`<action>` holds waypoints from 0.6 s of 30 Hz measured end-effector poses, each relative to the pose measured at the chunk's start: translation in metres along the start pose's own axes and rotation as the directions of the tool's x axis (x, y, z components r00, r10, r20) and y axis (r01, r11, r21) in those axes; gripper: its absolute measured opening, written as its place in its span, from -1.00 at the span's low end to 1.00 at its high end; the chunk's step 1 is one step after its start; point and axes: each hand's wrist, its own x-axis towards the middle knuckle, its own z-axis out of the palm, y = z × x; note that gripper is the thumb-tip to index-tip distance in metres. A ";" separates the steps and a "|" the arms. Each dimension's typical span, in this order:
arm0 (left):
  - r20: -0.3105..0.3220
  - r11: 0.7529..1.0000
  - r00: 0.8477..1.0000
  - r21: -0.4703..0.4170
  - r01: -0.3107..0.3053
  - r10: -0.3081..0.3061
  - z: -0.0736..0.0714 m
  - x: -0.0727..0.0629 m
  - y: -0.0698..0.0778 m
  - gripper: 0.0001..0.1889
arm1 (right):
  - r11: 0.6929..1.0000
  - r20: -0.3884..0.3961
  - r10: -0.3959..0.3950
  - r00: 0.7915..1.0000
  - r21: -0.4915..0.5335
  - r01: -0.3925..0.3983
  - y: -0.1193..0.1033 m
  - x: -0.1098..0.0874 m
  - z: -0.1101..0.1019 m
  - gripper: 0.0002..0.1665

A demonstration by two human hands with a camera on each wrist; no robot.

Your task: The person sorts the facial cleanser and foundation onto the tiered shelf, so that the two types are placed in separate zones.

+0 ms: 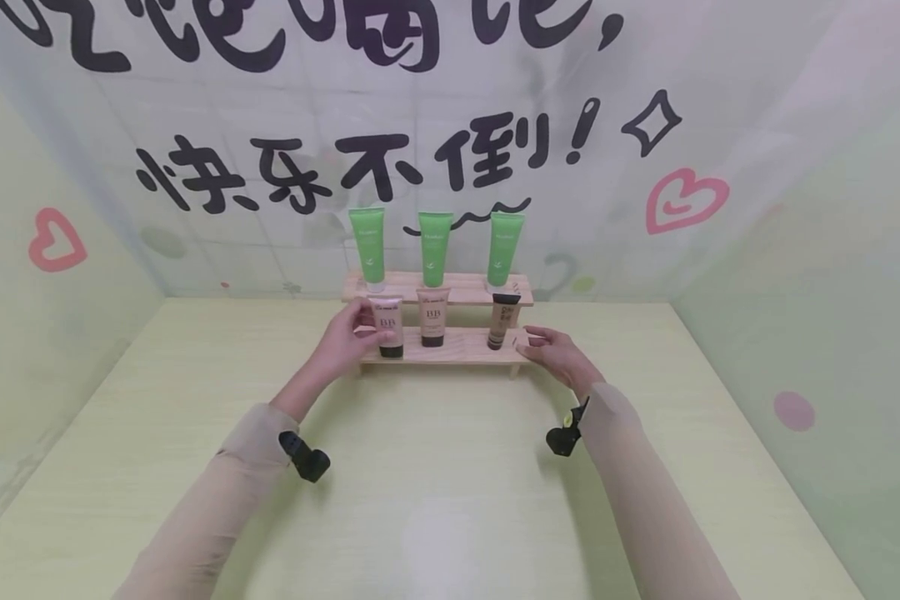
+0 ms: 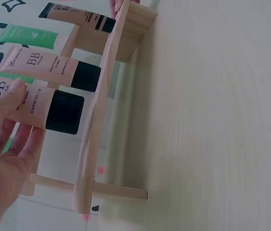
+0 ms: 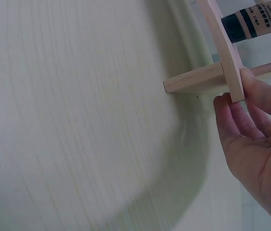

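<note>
A two-tier wooden rack (image 1: 461,345) (image 2: 102,96) (image 3: 227,53) stands at the back of the pale green table. Its lower shelf carries three black-capped tubes. My left hand (image 1: 352,333) (image 2: 1,163) grips the left pink BB tube (image 1: 388,321) (image 2: 34,103), thumb on its front and fingers behind it. The tube stands upright on its cap. My right hand (image 1: 551,350) (image 3: 260,144) holds the right end of the lower shelf, thumb on top and fingers beneath. A beige BB tube (image 1: 432,315) (image 2: 49,67) is in the middle. A slimmer tube (image 1: 502,321) (image 3: 255,21) stands at the right.
Three green tubes (image 1: 435,248) stand upright along the rack's top shelf. A printed backdrop (image 1: 450,125) with large black characters rises right behind the rack, and pale green walls close in both sides. The tabletop (image 1: 450,483) stretches from the rack toward me.
</note>
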 end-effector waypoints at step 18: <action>-0.029 1.000 1.000 -0.016 0.008 -0.009 -0.009 0.008 -0.016 -0.48 | 0.998 0.012 0.005 1.000 0.063 -0.006 -0.002 0.001 0.005 -0.26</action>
